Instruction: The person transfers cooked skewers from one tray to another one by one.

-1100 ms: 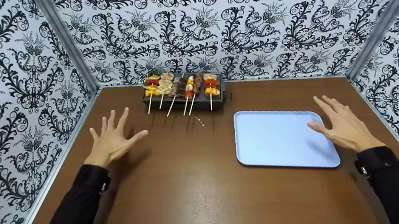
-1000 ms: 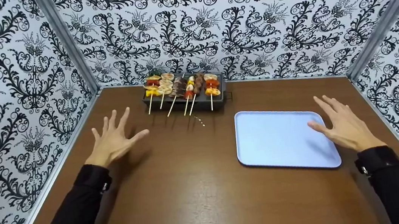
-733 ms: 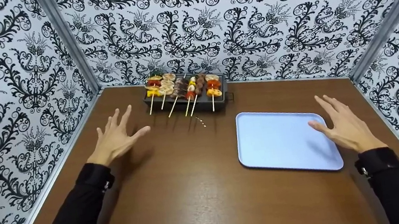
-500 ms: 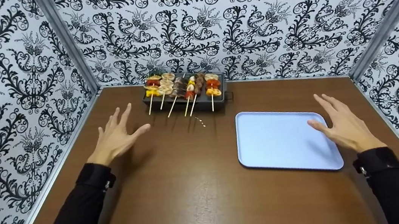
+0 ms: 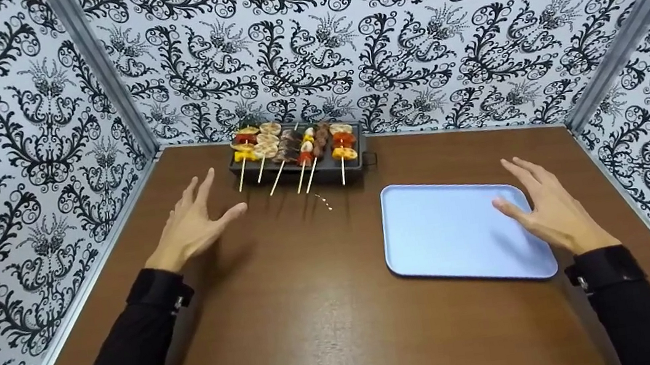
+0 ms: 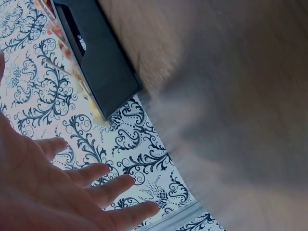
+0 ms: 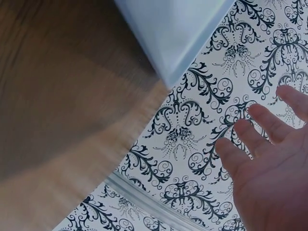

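My left hand (image 5: 191, 227) hovers over the left part of the table with its fingers spread, holding nothing. Ahead of it and to its right, a small black grill (image 5: 329, 166) bears several skewers (image 5: 283, 147) of meat and vegetables, their bare sticks pointing toward me. Above the right side of a pale blue tray (image 5: 455, 231) is my right hand (image 5: 552, 210), fingers extended and nothing in it. The left wrist view shows the grill (image 6: 106, 62) beyond my spread fingers. In the right wrist view, a corner of the tray (image 7: 168, 43) appears at the top.
The brown wooden table (image 5: 305, 321) is enclosed by patterned black-and-white walls (image 5: 407, 42) at the back and both sides. Small light specks (image 5: 325, 202) lie in front of the grill. A small wire handle (image 5: 370, 158) sticks out from its right end.
My right hand has shifted slightly left over the tray. My left hand has risen a little in the view, its fingers turned slightly. The grill, skewers and tray stay in place.
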A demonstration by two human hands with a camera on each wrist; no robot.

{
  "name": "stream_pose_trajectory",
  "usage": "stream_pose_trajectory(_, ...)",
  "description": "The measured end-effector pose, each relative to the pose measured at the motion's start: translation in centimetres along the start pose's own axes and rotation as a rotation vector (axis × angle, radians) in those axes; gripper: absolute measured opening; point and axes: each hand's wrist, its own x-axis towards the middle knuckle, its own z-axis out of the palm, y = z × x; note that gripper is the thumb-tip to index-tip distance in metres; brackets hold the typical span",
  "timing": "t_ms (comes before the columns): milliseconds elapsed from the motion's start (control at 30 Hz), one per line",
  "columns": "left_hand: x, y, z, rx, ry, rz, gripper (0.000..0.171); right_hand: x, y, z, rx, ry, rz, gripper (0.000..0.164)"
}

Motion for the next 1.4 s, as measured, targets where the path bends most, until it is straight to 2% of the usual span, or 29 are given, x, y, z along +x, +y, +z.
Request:
stream_pose_trajectory(233, 0.1, 0.5, -0.2, -0.037, -0.015, -0.016, 0.096, -0.1, -0.6, 0.0, 0.026, 0.02, -0.033, 0.081)
stream_pose_trajectory(467, 0.7, 0.7, -0.7, -0.073, -0.018, 0.004, 0.096, 0.7, -1.1, -0.4, 0.036, 0.047, -0.109, 0.079)
stream_pose_trajectory(767, 1.6, 0.8, -1.0, -0.16, -0.026, 0.013, 0.089, 1.5, -2.5, -0.9, 0.041, 0.073, -0.144, 0.078)
stream_pose_trajectory(1133, 2.9, 1.4, -0.5, -0.192, -0.006, 0.013, 0.092, 2.1, -3.7, -0.5, 0.052, 0.091, -0.176, 0.077)
stream_pose_trajectory(1400, 3.7, 1.4, 0.1, -0.231, 0.053, -0.006, 0.093, 2.7, -4.5, 0.2, 0.05, 0.113, -0.203, 0.076)
